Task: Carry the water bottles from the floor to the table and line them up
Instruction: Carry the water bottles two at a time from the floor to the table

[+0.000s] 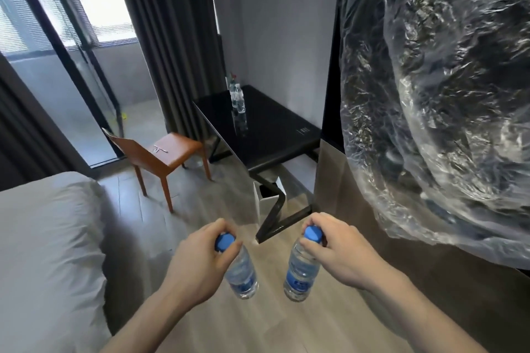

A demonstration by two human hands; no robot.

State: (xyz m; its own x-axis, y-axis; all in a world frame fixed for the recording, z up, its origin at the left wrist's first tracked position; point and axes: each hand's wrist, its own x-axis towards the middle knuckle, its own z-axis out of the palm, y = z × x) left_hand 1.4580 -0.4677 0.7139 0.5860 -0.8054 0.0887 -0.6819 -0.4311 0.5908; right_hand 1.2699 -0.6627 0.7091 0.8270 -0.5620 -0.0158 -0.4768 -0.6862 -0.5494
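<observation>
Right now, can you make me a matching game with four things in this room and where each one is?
Things:
1. bottle with the blue cap
2. two bottles
3. orange chair
4. white bed

Places:
A. standing on the black table
B. at the left edge of the view
C. hanging from the left hand, gripped at the cap
D. on the floor beside the table, near the curtain

Pairs: 1-C, 2-A, 3-D, 4-B
</observation>
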